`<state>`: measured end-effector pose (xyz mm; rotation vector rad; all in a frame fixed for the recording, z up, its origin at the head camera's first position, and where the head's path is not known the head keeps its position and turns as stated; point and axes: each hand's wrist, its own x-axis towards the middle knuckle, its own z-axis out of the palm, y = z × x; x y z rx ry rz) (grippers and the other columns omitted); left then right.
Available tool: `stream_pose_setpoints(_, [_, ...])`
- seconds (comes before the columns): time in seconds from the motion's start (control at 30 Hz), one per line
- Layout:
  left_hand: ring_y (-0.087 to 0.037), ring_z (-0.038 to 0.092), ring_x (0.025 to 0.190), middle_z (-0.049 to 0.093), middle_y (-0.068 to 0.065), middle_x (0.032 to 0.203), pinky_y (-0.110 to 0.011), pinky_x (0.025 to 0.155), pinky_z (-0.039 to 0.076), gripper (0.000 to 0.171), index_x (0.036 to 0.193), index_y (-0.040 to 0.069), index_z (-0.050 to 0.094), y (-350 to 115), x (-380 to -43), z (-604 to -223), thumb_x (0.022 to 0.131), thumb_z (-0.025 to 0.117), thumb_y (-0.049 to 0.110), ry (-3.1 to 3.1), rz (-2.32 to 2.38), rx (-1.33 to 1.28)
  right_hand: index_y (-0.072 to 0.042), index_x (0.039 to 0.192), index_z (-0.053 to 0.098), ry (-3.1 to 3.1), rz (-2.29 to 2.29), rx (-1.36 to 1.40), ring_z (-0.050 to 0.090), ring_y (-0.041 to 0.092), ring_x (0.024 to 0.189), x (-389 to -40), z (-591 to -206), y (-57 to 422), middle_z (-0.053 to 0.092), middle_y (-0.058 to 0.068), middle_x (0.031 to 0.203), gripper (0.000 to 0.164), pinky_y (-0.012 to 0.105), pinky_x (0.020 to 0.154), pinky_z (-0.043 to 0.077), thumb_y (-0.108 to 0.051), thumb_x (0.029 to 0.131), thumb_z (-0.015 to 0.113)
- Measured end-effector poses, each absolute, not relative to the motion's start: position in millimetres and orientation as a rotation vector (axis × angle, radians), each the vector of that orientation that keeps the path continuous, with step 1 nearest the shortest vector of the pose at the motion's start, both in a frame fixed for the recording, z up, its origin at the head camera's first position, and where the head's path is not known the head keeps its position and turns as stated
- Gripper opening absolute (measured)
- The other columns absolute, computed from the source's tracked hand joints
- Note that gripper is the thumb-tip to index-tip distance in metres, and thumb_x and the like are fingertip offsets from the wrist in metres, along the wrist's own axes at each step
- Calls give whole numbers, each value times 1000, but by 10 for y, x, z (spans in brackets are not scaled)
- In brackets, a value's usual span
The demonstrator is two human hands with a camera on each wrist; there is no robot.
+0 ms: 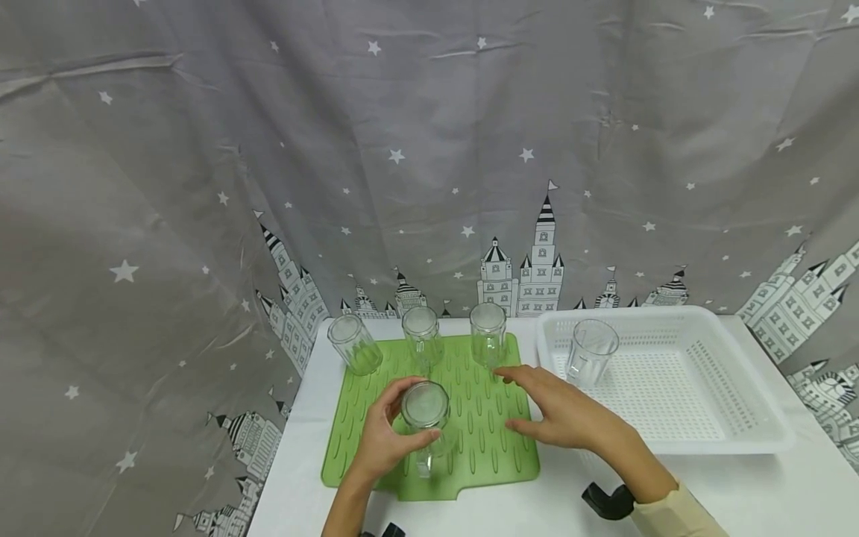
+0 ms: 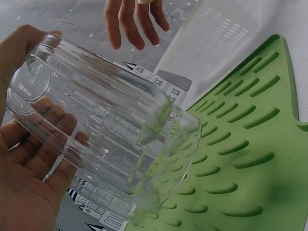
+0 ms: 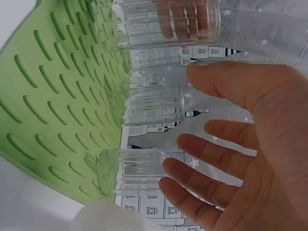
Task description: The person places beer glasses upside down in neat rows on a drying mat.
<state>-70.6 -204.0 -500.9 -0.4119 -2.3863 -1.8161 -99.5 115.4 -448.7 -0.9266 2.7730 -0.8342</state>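
Note:
In the head view my left hand point(image 1: 389, 432) grips a clear glass mug point(image 1: 426, 406) near its base, thumb on one side and fingers on the other. That mug is upside down, its rim close over the front half of the green drying mat point(image 1: 483, 447). The left wrist view shows the mug's ribbed wall point(image 2: 101, 120) and its handle facing away from the palm. My right hand point(image 1: 560, 406) hovers over the mat's right edge, fingers spread and holding nothing. Three more glass mugs stand upside down along the back: left point(image 1: 356, 344), middle point(image 1: 423, 339) and right point(image 1: 488, 335).
To the right of the mat stands a white perforated basket point(image 1: 758, 403). One glass mug point(image 1: 592, 350) sits mouth up at its left side. White cloth point(image 1: 523, 514) covers the table, and a grey curtain point(image 1: 429, 186) with printed castles and stars hangs behind.

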Motion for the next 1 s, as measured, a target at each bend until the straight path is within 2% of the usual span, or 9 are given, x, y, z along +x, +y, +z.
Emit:
stream_pose_setpoints(0.27, [-12,61,116,61,-2,131,-29,104,48,77,135,23,55,-2096,-723,-5022,67,91,17,-2400,-1787,-367,-30,148,41,2823,-816,-895,47,20,139,-1026,-4464,1268,50,-11,147,67,48,113,45,-49,89,68])
stream_pose_setpoints(0.67, [-10,59,121,57,2,136,-30,109,47,75,136,26,54,-2420,-870,-5044,71,90,20,-2436,-1623,-227,-18,146,44,2938,-801,-834,46,28,138,-1188,-4391,1769,50,1,147,62,53,111,43,-46,94,63])
stream_pose_setpoints(1.0, [-11,60,120,58,-7,135,-29,103,49,77,140,11,51,-2610,-873,-4899,73,88,16,-2460,-1569,-130,-12,144,45,3066,-684,-743,38,36,139,-1338,-4369,2129,48,11,146,61,61,113,32,-40,93,65])
